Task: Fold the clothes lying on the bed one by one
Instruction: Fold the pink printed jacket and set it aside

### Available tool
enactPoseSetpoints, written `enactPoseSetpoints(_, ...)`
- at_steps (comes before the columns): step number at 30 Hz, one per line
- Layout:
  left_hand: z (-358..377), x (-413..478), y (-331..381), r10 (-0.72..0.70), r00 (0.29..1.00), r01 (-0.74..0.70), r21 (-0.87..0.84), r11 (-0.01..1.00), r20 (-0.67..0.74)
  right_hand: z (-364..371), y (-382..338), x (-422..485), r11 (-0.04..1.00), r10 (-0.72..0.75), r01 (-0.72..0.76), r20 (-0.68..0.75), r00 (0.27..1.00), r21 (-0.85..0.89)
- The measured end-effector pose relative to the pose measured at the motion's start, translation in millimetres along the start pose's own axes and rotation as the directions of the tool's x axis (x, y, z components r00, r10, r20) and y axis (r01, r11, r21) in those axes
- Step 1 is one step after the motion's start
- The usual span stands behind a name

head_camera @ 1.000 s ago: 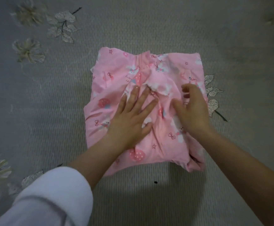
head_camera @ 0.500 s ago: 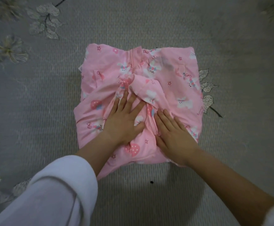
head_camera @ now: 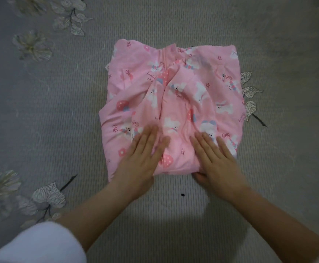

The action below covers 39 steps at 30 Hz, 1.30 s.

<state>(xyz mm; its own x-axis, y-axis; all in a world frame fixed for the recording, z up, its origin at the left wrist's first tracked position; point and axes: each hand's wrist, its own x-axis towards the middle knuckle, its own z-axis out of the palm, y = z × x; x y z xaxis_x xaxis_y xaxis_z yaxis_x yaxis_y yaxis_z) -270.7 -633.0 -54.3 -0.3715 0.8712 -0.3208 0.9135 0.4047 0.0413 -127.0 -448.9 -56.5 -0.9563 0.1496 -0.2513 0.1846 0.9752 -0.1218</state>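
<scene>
A grey bedspread (head_camera: 41,114) with pale flower prints fills the view; a white sleeve (head_camera: 41,243) sits at seven o'clock; the left hand (head_camera: 143,156) lies flat with fingers straight and loose, pressing the near left part of the pink garment (head_camera: 174,103) and gripping nothing; that garment, printed with bunnies and strawberries, lies folded into a rough square on the bedspread at the centre, its middle bunched in ridges running toward twelve o'clock; a black speck (head_camera: 182,194) lies just off its six o'clock edge; the right hand (head_camera: 217,162) presses its near right corner with straight fingers, thumb at the hem, not clenched; a leaf print (head_camera: 250,92) shows at three o'clock.
</scene>
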Motion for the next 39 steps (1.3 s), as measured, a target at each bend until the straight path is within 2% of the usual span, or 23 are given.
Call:
enactPoseSetpoints(4, 3, 12, 6, -0.066, 0.990, 0.055, 0.084, 0.995, 0.124, -6, 3, 7, 0.993, -0.066, 0.067, 0.016, 0.998, -0.095)
enactPoseSetpoints(6, -2, 11, 9, -0.059, 0.988, 0.053, 0.044, 0.998, 0.142, -15, 4, 8, 0.994, -0.086, 0.092, 0.100, 0.991, -0.053)
enactPoseSetpoints(11, -35, -9, 4, -0.038, 0.987, 0.081, -0.279, 0.957, 0.157, -58, 12, -1, 0.978, -0.017, -0.040, 0.272, 0.962, 0.204)
enactPoseSetpoints(13, -53, -19, 4, 0.035, 0.974, 0.056, -0.391, 0.918, 0.222, -76, 13, -8, 0.954, -0.042, -0.060, 0.328, 0.944, 0.294)
enactPoseSetpoints(16, -78, -30, 7, 0.168, 0.900, 0.086, -0.541, 0.837, 0.403, -96, 19, -17, 0.909, -0.070, -0.142, 0.479, 0.875, 0.392)
enactPoseSetpoints(20, -98, -32, 10, 0.263, 0.747, 0.262, -0.634, 0.728, 0.610, -109, 24, -22, 0.801, -0.089, -0.328, 0.641, 0.762, 0.501)
enactPoseSetpoints(22, -103, -29, 9, 0.237, 0.740, 0.295, -0.621, 0.726, 0.630, -109, 26, -17, 0.805, -0.108, -0.342, 0.686, 0.720, 0.486)
enactPoseSetpoints(24, -107, -26, 9, 0.174, 0.816, 0.253, -0.611, 0.750, 0.551, -112, 26, -5, 0.810, -0.110, -0.358, 0.721, 0.685, 0.464)
enactPoseSetpoints(26, -106, -25, 9, 0.079, 0.911, 0.166, -0.536, 0.828, 0.404, -114, 30, 10, 0.792, -0.085, -0.405, 0.740, 0.668, 0.456)
enactPoseSetpoints(28, -103, -26, 10, -0.029, 0.989, 0.073, -0.321, 0.944, 0.142, -119, 37, 23, 0.747, -0.070, -0.466, 0.753, 0.654, 0.474)
enactPoseSetpoints(30, -102, -28, 18, -0.027, 0.985, 0.013, -0.085, 0.996, -0.170, -127, 44, 36, 0.737, -0.059, -0.476, 0.747, 0.662, 0.480)
enactPoseSetpoints(32, -94, -32, 33, 0.069, 0.940, -0.072, 0.002, 0.997, -0.335, -135, 50, 47, 0.792, -0.016, -0.426, 0.712, 0.702, 0.437)
enactPoseSetpoints(35, -74, -33, 47, 0.098, 0.947, -0.105, -0.005, 0.995, -0.305, -142, 54, 60, 0.877, 0.049, -0.323, 0.604, 0.796, 0.355)
enactPoseSetpoints(39, -62, -8, 43, -0.020, 0.954, 0.055, 0.110, 0.992, -0.298, -141, 57, 66, 0.930, 0.113, -0.228, 0.366, 0.924, 0.290)
